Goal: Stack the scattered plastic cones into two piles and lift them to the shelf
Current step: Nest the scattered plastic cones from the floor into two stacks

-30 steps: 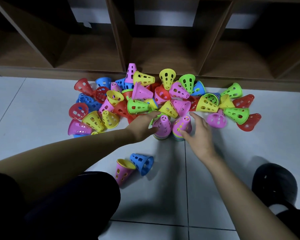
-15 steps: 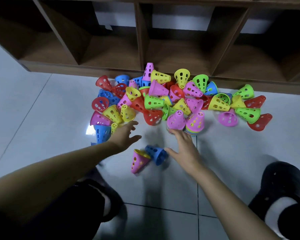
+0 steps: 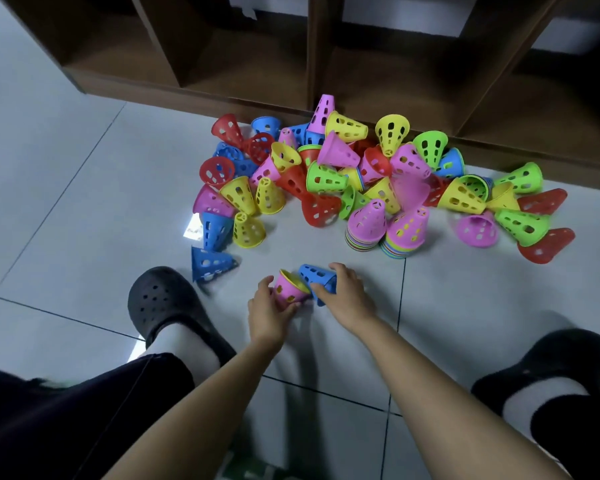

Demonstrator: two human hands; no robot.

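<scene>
Several perforated plastic cones in red, blue, yellow, green and pink lie in a heap (image 3: 329, 174) on the tiled floor in front of a brown shelf unit (image 3: 312, 81). Two upright stacks stand side by side at the heap's near edge, each topped by a pink cone: the left stack (image 3: 365, 226) and the right stack (image 3: 405, 231). Closer to me, my left hand (image 3: 268, 311) grips a pink cone with a yellow one nested inside (image 3: 288, 291). My right hand (image 3: 343, 296) grips a blue cone (image 3: 315, 276) lying beside it.
A lone blue cone (image 3: 209, 263) lies left of my hands. My black clog (image 3: 165, 303) is planted at the left and my other clog (image 3: 551, 372) at the right. Grey floor tiles (image 3: 66, 220) spread to the left.
Both hands drew back from the stacks and the heap toward me. They now hold the pink and blue cones that lay loose on the floor. The view has pulled back and my feet show.
</scene>
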